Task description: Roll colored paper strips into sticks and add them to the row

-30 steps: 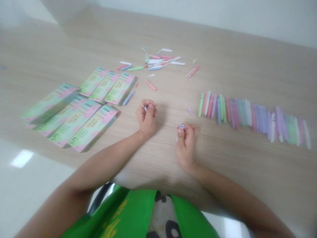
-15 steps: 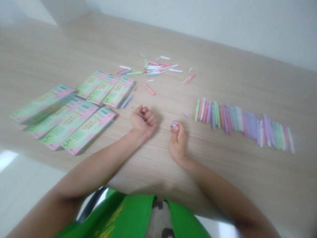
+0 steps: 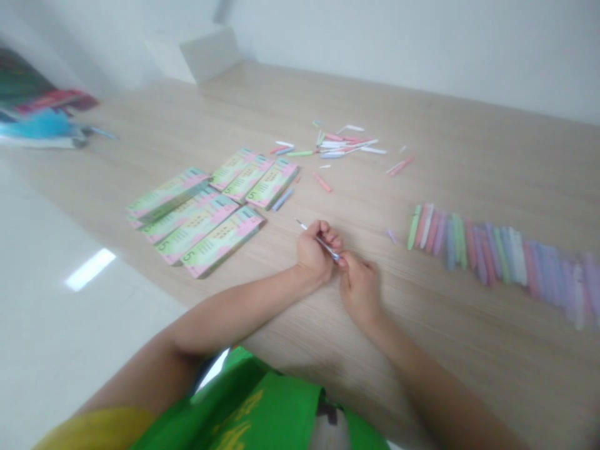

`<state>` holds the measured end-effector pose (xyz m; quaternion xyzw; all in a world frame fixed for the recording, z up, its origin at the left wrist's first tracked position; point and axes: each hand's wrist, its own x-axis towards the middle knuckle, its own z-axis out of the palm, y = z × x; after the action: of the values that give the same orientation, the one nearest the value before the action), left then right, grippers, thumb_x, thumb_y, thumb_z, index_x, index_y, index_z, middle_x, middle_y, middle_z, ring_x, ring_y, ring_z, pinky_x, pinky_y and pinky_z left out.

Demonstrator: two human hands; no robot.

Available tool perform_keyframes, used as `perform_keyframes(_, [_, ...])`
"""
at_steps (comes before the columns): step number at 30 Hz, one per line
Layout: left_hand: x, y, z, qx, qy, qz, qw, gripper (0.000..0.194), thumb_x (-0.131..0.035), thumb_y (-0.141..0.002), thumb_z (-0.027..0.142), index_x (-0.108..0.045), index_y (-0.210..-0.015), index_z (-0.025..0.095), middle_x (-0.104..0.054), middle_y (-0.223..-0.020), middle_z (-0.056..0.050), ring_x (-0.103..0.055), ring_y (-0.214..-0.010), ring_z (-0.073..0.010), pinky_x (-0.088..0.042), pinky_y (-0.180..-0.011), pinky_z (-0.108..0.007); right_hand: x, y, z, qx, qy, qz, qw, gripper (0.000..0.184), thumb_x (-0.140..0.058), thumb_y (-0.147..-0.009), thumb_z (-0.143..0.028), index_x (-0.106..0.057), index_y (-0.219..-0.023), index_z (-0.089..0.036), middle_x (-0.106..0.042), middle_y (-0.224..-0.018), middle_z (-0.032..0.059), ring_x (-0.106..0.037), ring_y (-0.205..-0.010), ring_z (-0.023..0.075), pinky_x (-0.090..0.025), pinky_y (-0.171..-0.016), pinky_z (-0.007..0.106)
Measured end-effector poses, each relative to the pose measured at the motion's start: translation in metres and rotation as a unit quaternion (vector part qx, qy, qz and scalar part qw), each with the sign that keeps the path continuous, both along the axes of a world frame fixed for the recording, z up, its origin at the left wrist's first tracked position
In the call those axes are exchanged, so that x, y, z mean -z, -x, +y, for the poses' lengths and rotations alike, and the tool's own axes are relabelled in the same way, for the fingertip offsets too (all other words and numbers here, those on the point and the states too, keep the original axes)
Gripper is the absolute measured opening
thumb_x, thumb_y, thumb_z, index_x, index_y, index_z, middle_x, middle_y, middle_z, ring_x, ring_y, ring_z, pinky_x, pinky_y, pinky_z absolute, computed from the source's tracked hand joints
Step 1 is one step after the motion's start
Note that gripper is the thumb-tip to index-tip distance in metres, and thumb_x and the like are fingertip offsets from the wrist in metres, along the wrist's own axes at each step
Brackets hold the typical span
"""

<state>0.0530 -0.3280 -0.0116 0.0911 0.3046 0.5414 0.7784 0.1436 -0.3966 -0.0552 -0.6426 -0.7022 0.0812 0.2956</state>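
My left hand (image 3: 315, 255) is closed, palm up with curled fingers, around a thin pen refill (image 3: 323, 242) whose fine tip sticks out past the thumb side. Against it, my right hand (image 3: 362, 286) is closed in a pinch on a small bluish-white pen part (image 3: 336, 257) at the refill's lower end. Most of that part is hidden by the fingers, and whether the two pieces are joined I cannot tell. A short purple piece (image 3: 391, 236) lies on the table just beyond my right hand.
Pastel pen barrels (image 3: 462, 240) lie side by side in a long row at right. Loose pen parts (image 3: 349, 145) are scattered at the back. Several green-and-pink boxes (image 3: 222, 240) stand left on the wooden table (image 3: 262, 306). Bright blue material (image 3: 42, 125) sits far left.
My hands, apart before, now meet, with the right one's fingertips at the refill's end. More of the refill shows in my left hand. The view has swung left.
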Motion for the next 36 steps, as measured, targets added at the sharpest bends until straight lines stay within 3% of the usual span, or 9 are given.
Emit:
perform_keyframes(4, [0.009,-0.005,-0.011,-0.008,-0.123,0.184,0.975,0.039,-0.043,-0.091,0.048,-0.056,-0.075,0.015,-0.064,-0.068,-0.005,-0.063,-0.061,-0.0148,-0.047,-0.055,-0.024,-0.001,0.002,-0.001,-0.002,-0.007,-0.002,1.0,0.026,-0.037,-0.096,-0.018,-0.062,-0.1,-0.02,-0.072,-0.086,0.0052,-0.061,-0.074,0.0172,-0.03,-0.072,0.031])
perform_keyframes(7, [0.02,-0.003,-0.015,0.021,-0.244,0.318,0.916,0.052,-0.043,-0.089,0.058,-0.067,-0.093,0.012,-0.071,-0.092,-0.013,-0.067,-0.074,-0.0189,-0.049,-0.058,-0.026,-0.001,0.002,-0.002,0.009,-0.012,0.009,1.0,0.028,-0.036,-0.092,-0.013,-0.063,-0.094,-0.02,-0.07,-0.08,0.0044,-0.061,-0.072,0.0171,-0.031,-0.071,0.032])
perform_keyframes(10, [0.029,0.001,-0.015,0.09,-0.269,0.407,0.868,0.059,-0.04,-0.089,0.062,-0.068,-0.109,0.015,-0.072,-0.093,-0.012,-0.066,-0.065,-0.0181,-0.046,-0.051,-0.026,-0.001,0.003,-0.005,0.027,-0.009,0.037,0.999,0.029,-0.036,-0.088,-0.008,-0.062,-0.094,-0.02,-0.069,-0.08,0.0041,-0.06,-0.073,0.0173,-0.031,-0.072,0.033])
perform_keyframes(17, [0.032,-0.005,-0.016,0.201,-0.317,0.412,0.83,0.056,-0.044,-0.089,0.058,-0.065,-0.119,0.016,-0.073,-0.088,-0.008,-0.068,-0.089,-0.0248,-0.053,-0.076,-0.035,0.003,0.004,-0.005,0.069,-0.056,0.157,0.984,0.023,-0.037,-0.085,-0.012,-0.058,-0.082,-0.019,-0.065,-0.072,0.0038,-0.057,-0.07,0.0182,-0.036,-0.072,0.033])
perform_keyframes(24, [0.017,-0.009,-0.015,0.092,-0.384,0.37,0.841,0.045,-0.046,-0.091,0.05,-0.06,-0.122,0.021,-0.048,-0.141,-0.012,-0.051,-0.124,-0.025,-0.044,-0.098,-0.041,-0.003,0.005,-0.004,0.076,-0.068,0.312,0.945,0.032,-0.026,-0.097,-0.027,-0.058,-0.097,-0.021,-0.067,-0.086,0.0033,-0.059,-0.075,0.0154,-0.041,-0.074,0.03])
perform_keyframes(27, [0.013,-0.009,-0.011,0.065,-0.337,0.291,0.893,0.04,-0.046,-0.091,0.047,-0.064,-0.11,0.017,-0.061,-0.124,-0.014,-0.063,-0.099,-0.0218,-0.051,-0.078,-0.034,-0.005,0.002,-0.005,0.105,-0.062,0.341,0.932,0.036,-0.025,-0.099,-0.035,-0.057,-0.108,-0.022,-0.067,-0.093,0.0041,-0.06,-0.076,0.0153,-0.041,-0.07,0.029])
perform_keyframes(30, [0.017,-0.007,-0.005,0.036,-0.287,0.289,0.912,0.038,-0.048,-0.088,0.048,-0.067,-0.091,0.014,-0.068,-0.079,-0.007,-0.057,-0.061,-0.0129,-0.043,-0.056,-0.024,-0.005,-0.004,-0.005,0.151,-0.024,0.344,0.926,0.037,-0.026,-0.099,-0.039,-0.057,-0.108,-0.023,-0.062,-0.074,0.0006,-0.056,-0.064,0.0151,-0.039,-0.062,0.028])
perform_keyframes(33, [0.024,-0.004,-0.005,-0.003,-0.308,0.374,0.875,0.043,-0.048,-0.088,0.051,-0.067,-0.076,0.015,-0.05,-0.054,0.001,-0.043,-0.05,-0.0097,-0.033,-0.051,-0.022,-0.005,-0.01,-0.002,0.189,-0.007,0.356,0.915,0.037,-0.024,-0.098,-0.041,-0.057,-0.101,-0.022,-0.054,-0.062,-0.0024,-0.052,-0.056,0.0146,-0.037,-0.058,0.027])
perform_keyframes(36, [0.028,-0.002,-0.012,0.053,-0.382,0.48,0.788,0.037,-0.052,-0.087,0.046,-0.064,-0.071,0.016,-0.05,-0.056,0.002,-0.042,-0.053,-0.01,-0.031,-0.053,-0.023,-0.007,-0.015,0.001,0.201,0.008,0.326,0.924,0.036,-0.026,-0.098,-0.04,-0.056,-0.098,-0.02,-0.059,-0.071,0.0015,-0.055,-0.063,0.0161,-0.038,-0.061,0.028])
